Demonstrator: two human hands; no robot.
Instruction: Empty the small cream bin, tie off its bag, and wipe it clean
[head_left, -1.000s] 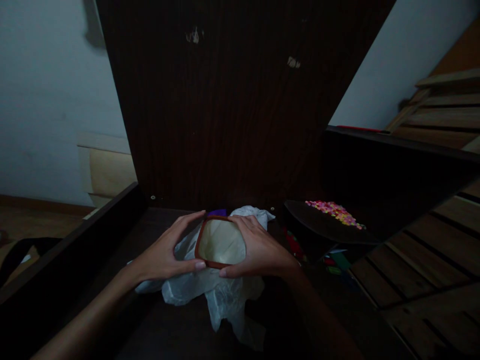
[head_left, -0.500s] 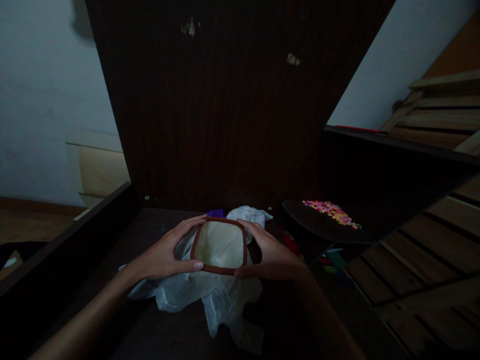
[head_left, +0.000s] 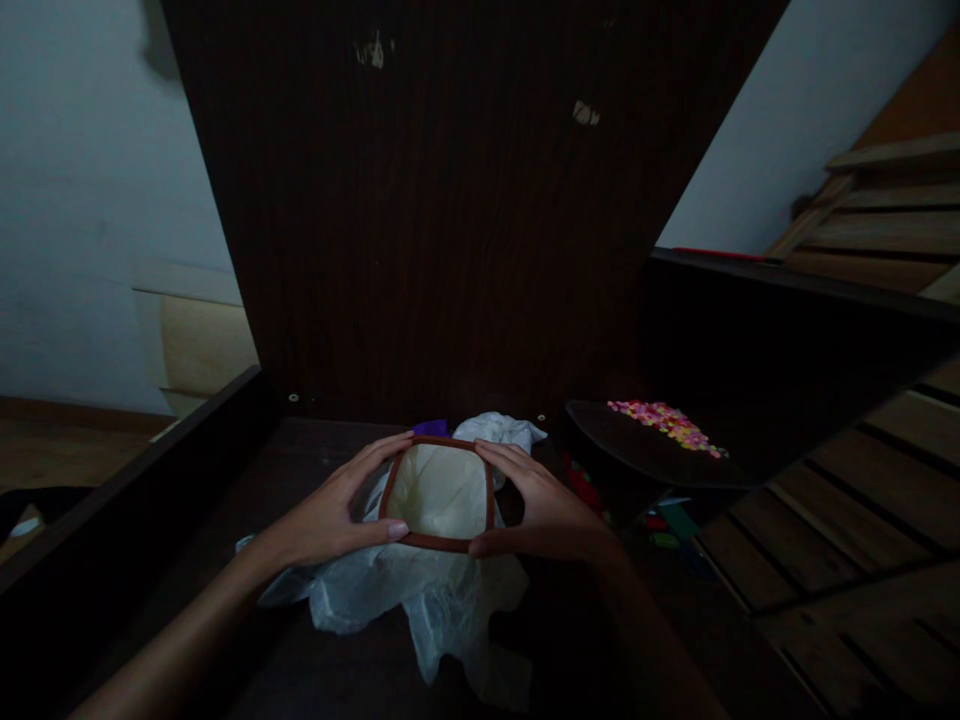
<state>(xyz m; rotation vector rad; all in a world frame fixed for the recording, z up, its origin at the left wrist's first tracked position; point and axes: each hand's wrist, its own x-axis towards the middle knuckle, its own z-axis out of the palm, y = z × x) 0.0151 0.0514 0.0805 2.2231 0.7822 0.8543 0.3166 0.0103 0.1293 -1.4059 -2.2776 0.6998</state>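
Observation:
A square brown-rimmed frame with pale material inside it sits over a crumpled white plastic bag on a dark wooden surface. My left hand grips the frame's left side, thumb at the near edge and fingers along the far edge. The frame's right side is held the same way by my right hand. Both hands are closed on the frame.
A tall dark wooden panel stands right behind the frame. A dark tray with pink and yellow beads lies to the right, small colourful items below it. Wooden slats are at far right, a dark side board at left.
The frame has been turned or reshaped from a rounder outline to a squarer one, and my right hand slid from over its top to its right side. The view shifted slightly.

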